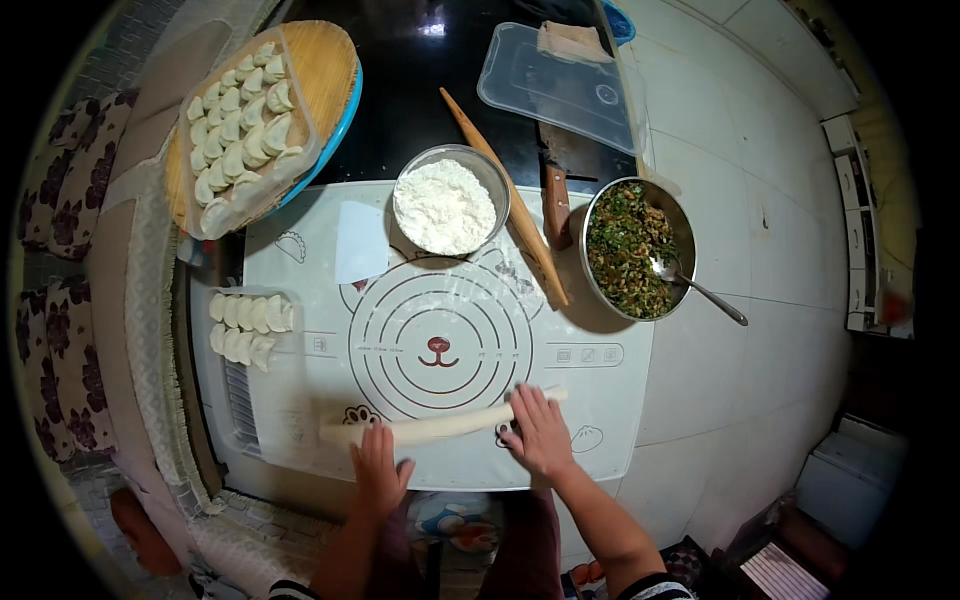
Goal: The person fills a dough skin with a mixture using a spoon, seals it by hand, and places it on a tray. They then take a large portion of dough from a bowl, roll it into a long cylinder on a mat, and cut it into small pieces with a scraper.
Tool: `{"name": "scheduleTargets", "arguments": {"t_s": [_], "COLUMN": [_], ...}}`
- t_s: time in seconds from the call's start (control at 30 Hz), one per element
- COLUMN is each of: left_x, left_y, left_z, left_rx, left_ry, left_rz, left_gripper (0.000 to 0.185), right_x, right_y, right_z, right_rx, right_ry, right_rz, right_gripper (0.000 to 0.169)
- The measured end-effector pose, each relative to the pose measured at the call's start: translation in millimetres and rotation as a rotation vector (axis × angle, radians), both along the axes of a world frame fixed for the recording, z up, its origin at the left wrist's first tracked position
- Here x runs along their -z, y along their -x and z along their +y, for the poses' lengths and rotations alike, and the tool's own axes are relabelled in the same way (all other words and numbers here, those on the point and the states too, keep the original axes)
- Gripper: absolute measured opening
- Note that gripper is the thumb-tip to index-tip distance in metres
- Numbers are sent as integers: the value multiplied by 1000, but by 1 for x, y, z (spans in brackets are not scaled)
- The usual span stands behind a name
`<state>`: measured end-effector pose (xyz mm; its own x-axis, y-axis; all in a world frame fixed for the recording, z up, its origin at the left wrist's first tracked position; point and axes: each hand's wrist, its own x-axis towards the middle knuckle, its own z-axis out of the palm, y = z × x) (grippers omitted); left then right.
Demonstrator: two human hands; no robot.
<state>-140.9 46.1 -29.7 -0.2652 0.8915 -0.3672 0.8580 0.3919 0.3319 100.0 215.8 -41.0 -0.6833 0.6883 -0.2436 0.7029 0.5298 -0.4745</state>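
A long dough log point(450, 426) lies across the near part of a white printed silicone mat point(600, 405). My left hand point(376, 465) rests on its left part, fingers extended and palm down. My right hand point(538, 435) presses flat near its right end, the thumb apart from the fingers. Neither hand is closed around the dough. Beyond the mat's printed rings stands a metal bowl of flour point(446, 206). A tapered wooden rolling pin point(517, 202) lies slanted beside it. To the right, a steel bowl of chopped green filling point(630, 251) holds a metal spoon point(712, 298).
Folded dumplings point(236, 139) fill a plastic tray on a round bamboo board point(322, 67) at the upper left. More dumplings point(251, 315) sit in a plastic container at the mat's left. A wooden-handled knife point(556, 199) lies between pin and filling bowl, partly under a clear plastic lid point(555, 97).
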Motion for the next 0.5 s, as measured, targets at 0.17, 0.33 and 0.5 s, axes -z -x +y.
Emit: {"name": "scheduleTargets", "arguments": {"t_s": [0.17, 0.33, 0.5], "left_x": [1, 18, 7], "left_y": [-17, 28, 51], "left_z": [-13, 60, 137], "left_rx": [-151, -297, -306], "left_ry": [-24, -153, -225], "left_rz": [14, 188, 164], "left_gripper": [80, 73, 66], "right_x": [2, -6, 3], "right_y": [-4, 51, 99], "right_z": [-10, 71, 99], "right_rx": [17, 68, 84], "right_ry": [-23, -113, -215], "right_rz": [-54, -46, 77], "right_gripper": [71, 69, 70]}}
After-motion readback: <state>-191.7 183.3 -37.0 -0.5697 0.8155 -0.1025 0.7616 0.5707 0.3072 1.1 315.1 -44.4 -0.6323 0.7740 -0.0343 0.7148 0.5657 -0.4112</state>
